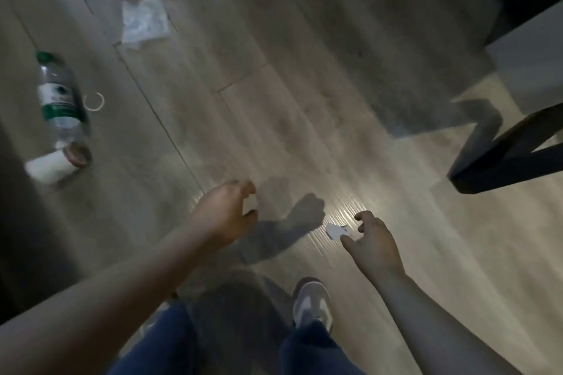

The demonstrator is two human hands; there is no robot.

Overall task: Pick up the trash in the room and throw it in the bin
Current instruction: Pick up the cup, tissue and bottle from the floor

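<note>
My right hand (374, 242) hovered half-open just beside a white paper scrap (334, 231) on the floor (304, 85), thumb and forefinger parted to pinch it, holding nothing. My left hand (227, 210) hung loosely curled and empty, probably for balance. Farther left lay a tipped paper cup (56, 166), seemingly empty, and a plastic bottle (61, 103), contents unclear. No bin showed.

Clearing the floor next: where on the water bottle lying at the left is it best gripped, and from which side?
Probably grip the water bottle round its labelled middle, from above, fingers across its length. It lies on its side on the floor. Its green cap end is narrow, and a tipped cup crowds its base.
</note>
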